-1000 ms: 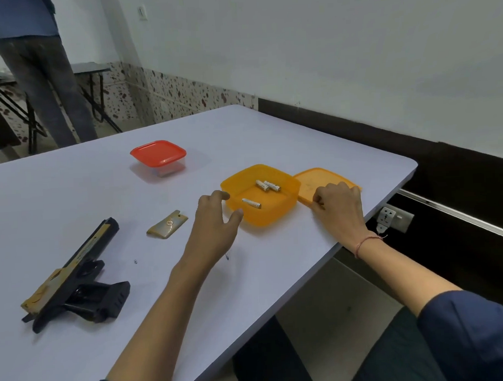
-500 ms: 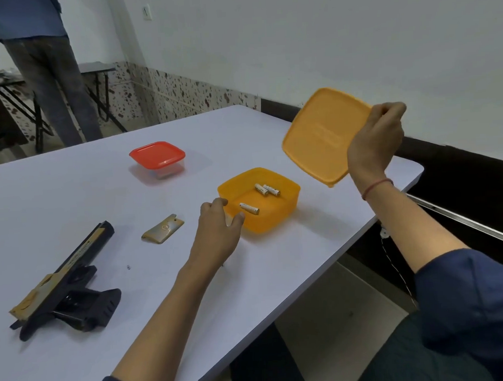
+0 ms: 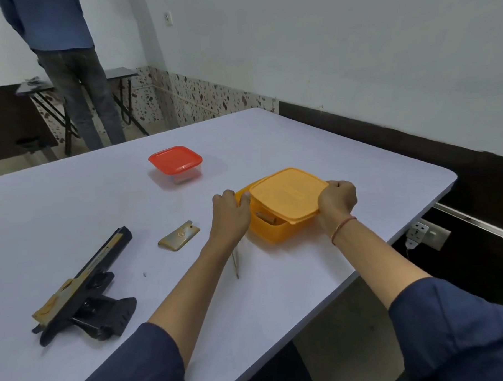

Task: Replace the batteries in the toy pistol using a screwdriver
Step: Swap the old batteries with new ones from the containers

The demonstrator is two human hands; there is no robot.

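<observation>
Working at the table (image 3: 72, 212), from its near edge.

Leaving the toy pistol (image 3: 84, 287) lying on its side toward the near left corner, untouched and well apart from both hands.

Holding the orange lid (image 3: 288, 193) over the orange box (image 3: 271, 232) close to the right edge. Keeping the lid skewed and unseated, with a gap showing at the box's near left corner.

Leaving the red-lidded container (image 3: 175, 164) closed, further toward the far edge.

Curling the left hand (image 3: 229, 213) round the box's left corner, thumb on the rim, steadying it. Gripping the lid's right edge with the right hand (image 3: 335, 199), fingers folded over it.

Leaving the gold battery cover (image 3: 178, 236) flat between pistol and box.

Leaving a thin metal shaft, probably the screwdriver (image 3: 235, 266), partly hidden under the left forearm.

Exposing one battery (image 3: 267, 217) through the gap.

Leaving a tiny speck, possibly the screw (image 3: 144, 274), loose near the pistol.

Probable faults from here:
- Pressing down on a skewed lid, and so tipping or sliding the box toward the right edge.
- Dragging the left forearm back, and so sweeping the shaft off the near edge.
- Brushing the loose speck, and so losing it.
</observation>
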